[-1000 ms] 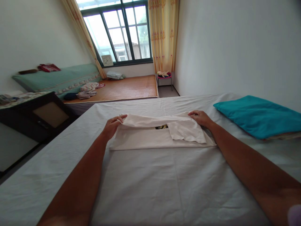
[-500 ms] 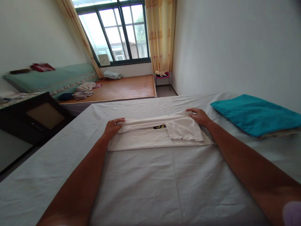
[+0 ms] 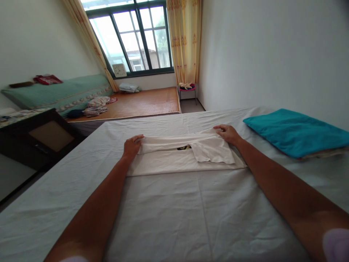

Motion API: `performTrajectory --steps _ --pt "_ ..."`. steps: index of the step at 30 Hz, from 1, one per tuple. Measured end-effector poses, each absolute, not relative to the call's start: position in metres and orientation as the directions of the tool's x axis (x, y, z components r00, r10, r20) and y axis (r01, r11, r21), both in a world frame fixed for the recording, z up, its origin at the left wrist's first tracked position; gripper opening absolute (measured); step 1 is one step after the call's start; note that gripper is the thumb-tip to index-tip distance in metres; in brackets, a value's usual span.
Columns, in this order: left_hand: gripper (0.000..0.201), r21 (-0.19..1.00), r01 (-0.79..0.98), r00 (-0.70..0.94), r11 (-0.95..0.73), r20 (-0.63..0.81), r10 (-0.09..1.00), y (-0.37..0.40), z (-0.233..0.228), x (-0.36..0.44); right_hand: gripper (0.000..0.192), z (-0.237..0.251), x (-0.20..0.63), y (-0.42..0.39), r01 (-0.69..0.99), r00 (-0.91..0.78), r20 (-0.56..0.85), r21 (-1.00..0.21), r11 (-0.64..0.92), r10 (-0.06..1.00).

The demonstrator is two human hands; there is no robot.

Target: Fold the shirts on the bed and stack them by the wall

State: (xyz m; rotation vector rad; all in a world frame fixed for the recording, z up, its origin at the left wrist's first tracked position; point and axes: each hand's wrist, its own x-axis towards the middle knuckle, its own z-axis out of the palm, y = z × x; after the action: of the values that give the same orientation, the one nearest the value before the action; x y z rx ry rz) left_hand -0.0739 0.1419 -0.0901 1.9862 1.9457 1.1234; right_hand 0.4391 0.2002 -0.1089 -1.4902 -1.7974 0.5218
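1. Shirt [image 3: 174, 160]: white cloth, partly folded, lying flat in the middle of the bed [image 3: 163, 218], with a strip of dark and yellow print showing under the folded-over far edge.
2. Handling, by judgement: light, soft and limp. It will sag and crease if lifted by one point, so it is best held at the two ends of the fold, as both hands now do.
3. Left hand [image 3: 132, 145]: at the left end of the far fold, fingers curled over the cloth edge and gripping it, thumb hidden.
4. Right hand [image 3: 227, 134]: at the right end of the same fold, fingers bent and pinching the cloth against the bed.
5. Sleeve [image 3: 212, 153]: folded across the right half of the shirt, lying loose on top.
6. Bed sheet: pale grey, lightly wrinkled, bearing the shirt.
7. Teal pillow [image 3: 294, 133]: on the right of the bed, apart from the shirt.
8. Far side: wooden mat [image 3: 147, 102] with a small pile of clothes [image 3: 95, 107], a window [image 3: 136, 36] with yellow curtains [image 3: 185, 40], and a dark cabinet [image 3: 40, 138] at the left.
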Motion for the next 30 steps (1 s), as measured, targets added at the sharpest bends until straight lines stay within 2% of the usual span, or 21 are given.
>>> performTrajectory --steps 2,4,6,8,10,12,14,17,20,23,28,30 --pt "0.038 0.516 0.848 -0.11 -0.119 0.392 0.913 0.145 -0.091 -0.078 0.042 -0.107 0.442 0.199 0.704 -0.075 0.294 -0.661 0.259 0.953" --pt "0.036 0.404 0.911 -0.098 -0.081 0.403 0.91 0.144 -0.089 -0.079 0.041 -0.102 0.445 0.194 0.778 -0.098 0.279 -0.577 0.248 0.955" --pt "0.035 0.275 0.957 -0.058 -0.089 0.485 0.873 0.14 -0.085 -0.073 0.042 -0.093 0.442 0.186 0.869 -0.073 0.33 -0.443 0.223 0.941" --pt "0.039 0.177 0.967 0.062 -0.182 0.533 0.844 0.134 -0.082 -0.055 0.044 -0.085 0.429 0.175 0.928 -0.095 0.435 -0.288 0.238 0.895" --pt "0.044 0.141 0.931 0.238 -0.337 0.466 0.852 0.129 -0.083 -0.027 0.044 -0.081 0.407 0.164 0.916 -0.246 0.463 -0.176 0.361 0.851" --pt "0.048 0.159 0.877 0.386 -0.453 0.328 0.862 0.123 -0.089 0.002 0.046 -0.086 0.382 0.156 0.84 -0.448 0.364 -0.141 0.524 0.816" --pt "0.052 0.187 0.868 0.426 -0.461 0.196 0.883 0.118 -0.096 0.022 0.051 -0.097 0.363 0.152 0.776 -0.573 0.242 -0.147 0.613 0.783" --pt "0.053 0.196 0.936 0.279 -0.293 0.095 0.955 0.117 -0.103 0.022 0.056 -0.113 0.359 0.156 0.801 -0.564 0.137 -0.153 0.579 0.815" --pt "0.054 0.157 0.983 0.087 -0.1 0.086 0.992 0.122 -0.103 -0.004 0.058 -0.118 0.378 0.164 0.885 -0.431 0.094 -0.149 0.44 0.898" --pt "0.059 0.108 0.994 -0.037 0.027 0.098 0.994 0.127 -0.102 -0.032 0.06 -0.117 0.398 0.17 0.941 -0.298 0.079 -0.143 0.307 0.951" --pt "0.062 0.082 0.988 -0.141 0.129 0.149 0.979 0.124 -0.098 -0.045 0.059 -0.119 0.406 0.171 0.962 -0.229 0.099 -0.129 0.241 0.968" --pt "0.054 0.058 0.998 -0.048 0.035 0.244 0.969 0.117 -0.095 -0.036 0.058 -0.121 0.404 0.171 0.963 -0.227 0.105 -0.126 0.24 0.968"
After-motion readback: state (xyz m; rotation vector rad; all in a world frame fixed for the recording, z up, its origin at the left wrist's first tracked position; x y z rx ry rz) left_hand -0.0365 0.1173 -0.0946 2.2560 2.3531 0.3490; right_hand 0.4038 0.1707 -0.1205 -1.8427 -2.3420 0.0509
